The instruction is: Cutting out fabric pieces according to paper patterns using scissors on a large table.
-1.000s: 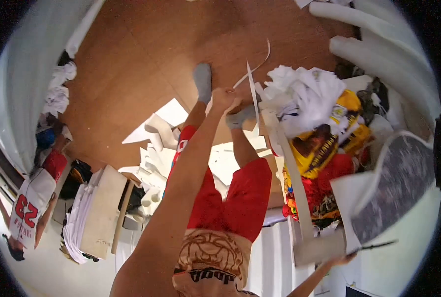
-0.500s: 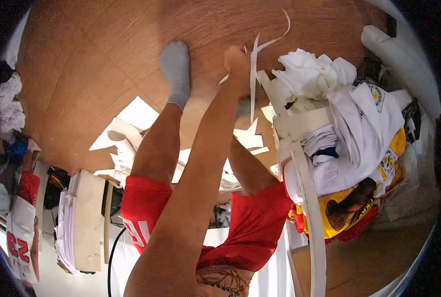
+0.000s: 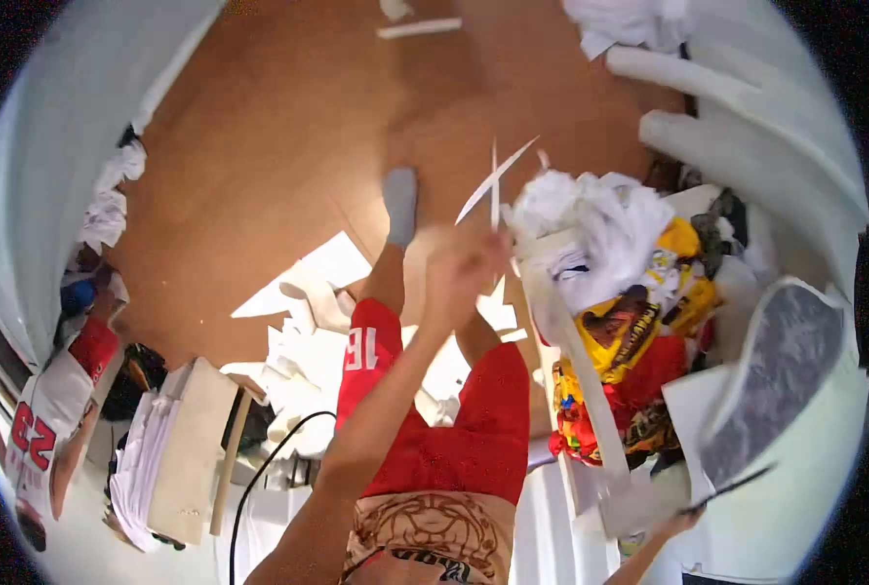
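Left hand (image 3: 469,273), centre: blurred, cannot tell whether spread or pinching. White strips (image 3: 496,182): crossed, just beyond it. Right hand (image 3: 683,522), near right: closed around dark slender tool (image 3: 742,484). Clothing pile (image 3: 622,292): heaped, right.

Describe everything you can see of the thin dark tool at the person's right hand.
The thin dark tool looks straight, seemingly tapering toward its far end. It slants up and rightward in the picture from the right hand, whose grip covers its near end. It shows against a pale surface, just below the dark grey sheet. Its material and exact kind cannot be told.
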Demonstrator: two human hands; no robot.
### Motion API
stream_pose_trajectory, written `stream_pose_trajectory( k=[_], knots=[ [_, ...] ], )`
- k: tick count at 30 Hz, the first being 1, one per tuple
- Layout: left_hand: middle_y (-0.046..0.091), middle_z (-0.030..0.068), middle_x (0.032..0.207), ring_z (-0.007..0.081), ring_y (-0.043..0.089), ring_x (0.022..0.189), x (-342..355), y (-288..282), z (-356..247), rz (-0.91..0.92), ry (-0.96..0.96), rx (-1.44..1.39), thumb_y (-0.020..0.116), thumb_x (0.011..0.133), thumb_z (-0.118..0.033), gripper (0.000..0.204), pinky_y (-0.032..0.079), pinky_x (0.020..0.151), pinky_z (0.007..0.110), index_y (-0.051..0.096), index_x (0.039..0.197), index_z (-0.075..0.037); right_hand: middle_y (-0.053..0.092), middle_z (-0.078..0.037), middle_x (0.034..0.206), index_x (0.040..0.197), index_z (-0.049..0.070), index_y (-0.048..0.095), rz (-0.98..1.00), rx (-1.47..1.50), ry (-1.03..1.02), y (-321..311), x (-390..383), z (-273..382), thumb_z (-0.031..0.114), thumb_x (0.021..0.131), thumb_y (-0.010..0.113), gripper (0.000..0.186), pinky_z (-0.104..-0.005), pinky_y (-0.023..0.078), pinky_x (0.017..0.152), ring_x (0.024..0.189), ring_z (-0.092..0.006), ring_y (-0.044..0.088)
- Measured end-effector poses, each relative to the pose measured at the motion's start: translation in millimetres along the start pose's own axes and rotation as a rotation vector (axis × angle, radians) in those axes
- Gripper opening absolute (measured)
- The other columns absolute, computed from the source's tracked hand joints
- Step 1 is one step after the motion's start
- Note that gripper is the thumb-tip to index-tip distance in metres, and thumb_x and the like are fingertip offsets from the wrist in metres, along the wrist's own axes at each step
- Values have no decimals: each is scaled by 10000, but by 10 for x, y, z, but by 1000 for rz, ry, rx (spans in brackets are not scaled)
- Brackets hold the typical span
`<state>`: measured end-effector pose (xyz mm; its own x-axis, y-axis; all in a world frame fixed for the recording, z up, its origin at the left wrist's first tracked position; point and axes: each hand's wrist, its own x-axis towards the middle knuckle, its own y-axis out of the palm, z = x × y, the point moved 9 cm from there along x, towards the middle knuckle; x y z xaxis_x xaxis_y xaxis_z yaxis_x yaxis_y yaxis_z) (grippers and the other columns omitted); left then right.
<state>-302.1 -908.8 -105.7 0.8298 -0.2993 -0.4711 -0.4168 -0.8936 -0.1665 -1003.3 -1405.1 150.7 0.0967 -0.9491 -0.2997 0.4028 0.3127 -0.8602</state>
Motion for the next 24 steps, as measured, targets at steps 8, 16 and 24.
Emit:
stream_pose_trajectory(
  k=[8,16,24],
  knots=[
    [752,163,1106,258,760,965,-1704,45,-2534,277,507,-238,833,787,60,133,650,816,325,746,882,25,723,-105,1158,1208,-34,685,-310,-116,-103,-202,-892,1923,176,1001,703,296,-325,533,903,999,-188,654],
    [747,161,1142,261,743,1025,-2683,876,-2833,850,538,-196,774,853,22,146,626,839,325,760,999,30,747,-136,1033,1134,-30,702,-461,-123,-104,512,-842,2187,348,837,866,508,-349,524,879,998,-218,696],
    [752,136,1192,210,742,1016,-2730,1231,-2034,825,366,118,783,868,9,129,606,832,315,774,996,20,714,-188,831,1030,52,730,-488,-175,-192,655,-781,2574,392,799,871,434,-405,528,688,743,-367,704]
  ],
)
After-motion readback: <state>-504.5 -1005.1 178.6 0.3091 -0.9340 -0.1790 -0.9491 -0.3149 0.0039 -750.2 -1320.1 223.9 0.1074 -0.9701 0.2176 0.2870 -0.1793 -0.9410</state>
